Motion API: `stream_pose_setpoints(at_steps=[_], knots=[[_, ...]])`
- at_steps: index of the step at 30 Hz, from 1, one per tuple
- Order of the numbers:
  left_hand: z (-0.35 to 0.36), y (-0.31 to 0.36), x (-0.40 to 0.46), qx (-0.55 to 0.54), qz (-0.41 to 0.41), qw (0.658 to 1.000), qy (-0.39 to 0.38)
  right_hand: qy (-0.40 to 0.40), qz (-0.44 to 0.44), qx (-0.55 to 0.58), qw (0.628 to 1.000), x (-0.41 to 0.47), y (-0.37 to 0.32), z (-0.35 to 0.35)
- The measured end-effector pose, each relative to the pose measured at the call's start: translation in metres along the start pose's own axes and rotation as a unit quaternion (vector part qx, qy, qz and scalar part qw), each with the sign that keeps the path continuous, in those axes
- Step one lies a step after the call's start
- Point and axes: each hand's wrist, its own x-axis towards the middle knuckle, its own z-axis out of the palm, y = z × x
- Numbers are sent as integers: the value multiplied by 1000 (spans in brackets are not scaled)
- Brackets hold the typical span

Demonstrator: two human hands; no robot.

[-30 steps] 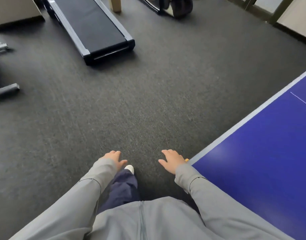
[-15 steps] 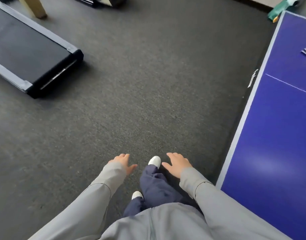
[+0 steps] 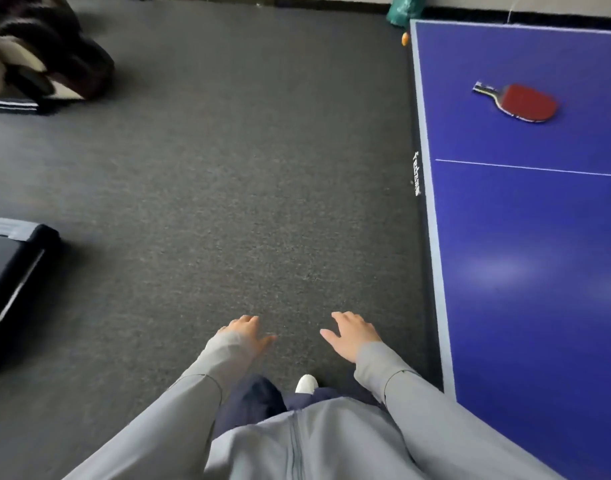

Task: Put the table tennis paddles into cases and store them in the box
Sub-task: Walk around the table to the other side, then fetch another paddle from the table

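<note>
A red-faced paddle (image 3: pixel 520 101) is lying flat on the blue table (image 3: pixel 539 237) in the upper right of the frame, its dark handle pointing left toward the table's pale edge, and nothing is touching it. A thin white line is running across the tabletop just below it. Down in the lower middle, the left hand (image 3: pixel 245 333) is hanging over the grey carpet (image 3: pixel 227 168) with fingers loose and spread, holding nothing, and the right hand (image 3: pixel 353 335) is doing the same just to its right, fingers relaxed, thumb pointing inward, empty too and well apart from the paddle. Grey sleeves are reaching in from the bottom edge, and a white shoe tip (image 3: pixel 306 383) is peeking out between them over dark trousers. An orange ball (image 3: pixel 405 38) is sitting on the floor beside the table's far corner, with something green (image 3: pixel 402 10) just above it. A black machine edge (image 3: pixel 13 271) is showing at middle left, and a dark bundle (image 3: pixel 37 53) is slumping in the upper left.
</note>
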Motion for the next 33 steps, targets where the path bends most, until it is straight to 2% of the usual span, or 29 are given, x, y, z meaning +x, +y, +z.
stream_pose_setpoints(at_steps=[9, 16, 22, 27, 33], knots=[[-109, 68, 121, 75, 110, 991, 14, 46, 104, 76, 991, 72, 23, -80], [-213, 132, 222, 138, 211, 968, -7, 85, 197, 158, 964, 129, 31, -152], [-286, 208, 279, 188, 317, 929, 22, 151, 255, 229, 927, 156, 49, -207], [-316, 280, 306, 193, 370, 908, 28, 205, 298, 266, 894, 169, 77, -235], [-342, 385, 334, 154, 432, 887, 55, 277, 346, 316, 839, 183, 152, -278]])
